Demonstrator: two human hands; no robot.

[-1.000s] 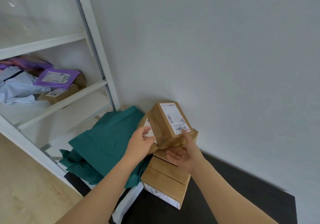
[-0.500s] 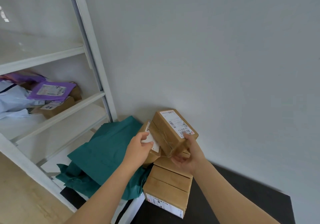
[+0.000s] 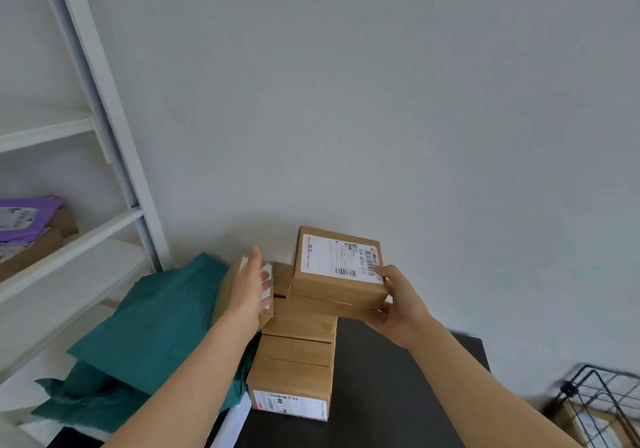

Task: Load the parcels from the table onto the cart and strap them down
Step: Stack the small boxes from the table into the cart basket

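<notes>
Risk, likely: tipping or dropping during a one-handed swing to the cart (image 3: pixel 568 389). Pinching labelled box (image 3: pixel 337 267) by its right end only with right hand (image 3: pixel 401 304), thumb on top, fingers beneath, holding it over the stack (image 3: pixel 298 350) on the table (image 3: pixel 398 395); pressing flat, straight-fingered left hand (image 3: pixel 251 285) against small parcel (image 3: pixel 227 288).

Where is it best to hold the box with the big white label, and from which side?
Hold the labelled box by its left and right faces, a hand from each side. It lies label up and overhangs the stack on the right, leaving room beneath: the right hand grips that corner, thumb on top. The left hand could take the left.
</notes>
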